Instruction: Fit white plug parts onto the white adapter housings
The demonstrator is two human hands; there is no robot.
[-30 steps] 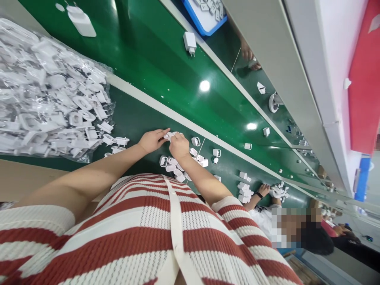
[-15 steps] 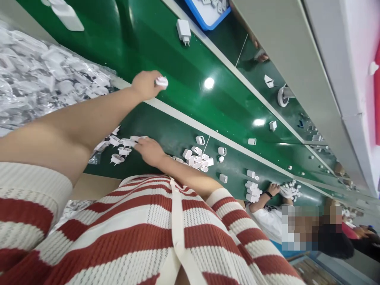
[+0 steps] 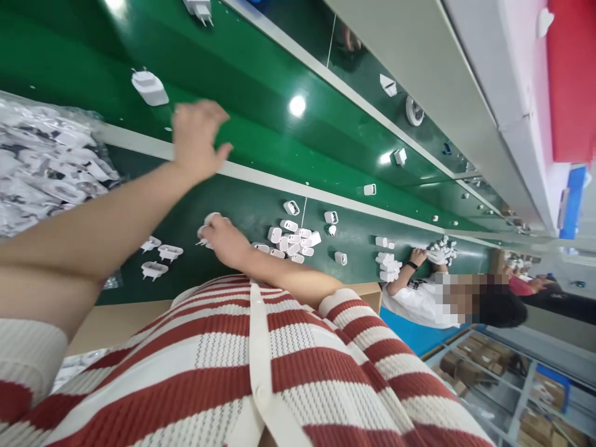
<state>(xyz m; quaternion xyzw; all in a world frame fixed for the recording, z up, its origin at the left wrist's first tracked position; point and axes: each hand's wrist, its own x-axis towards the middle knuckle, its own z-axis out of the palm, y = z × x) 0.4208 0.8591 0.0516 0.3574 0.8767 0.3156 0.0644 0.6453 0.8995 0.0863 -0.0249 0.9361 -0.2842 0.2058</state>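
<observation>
Over the edge of a green conveyor belt (image 3: 261, 118), my left hand (image 3: 198, 133) is empty, fingers and thumb spread. A white plug adapter (image 3: 149, 87) with pins lies on the belt just beyond it. My right hand (image 3: 226, 239) is closed on a white plug piece (image 3: 212, 218) at the work surface; its fingers cover part of the piece. Pins show beside the fingertips. Several white plug covers (image 3: 170, 252) with two pins each rest to the left of this hand. To its right sits a cluster of white charger casings (image 3: 292, 240).
A clear bag of white plastic parts (image 3: 51, 167) fills the left side. A pale rail (image 3: 274, 177) divides belt and work surface. More chargers ride on the belt, including a boxy one (image 3: 199, 9). A co-worker (image 3: 419, 301) handles white parts at the right.
My left hand has let go of the white adapter, which now lies on the belt, and its fingers have opened. The view has shifted. My right hand stays low by the plug covers.
</observation>
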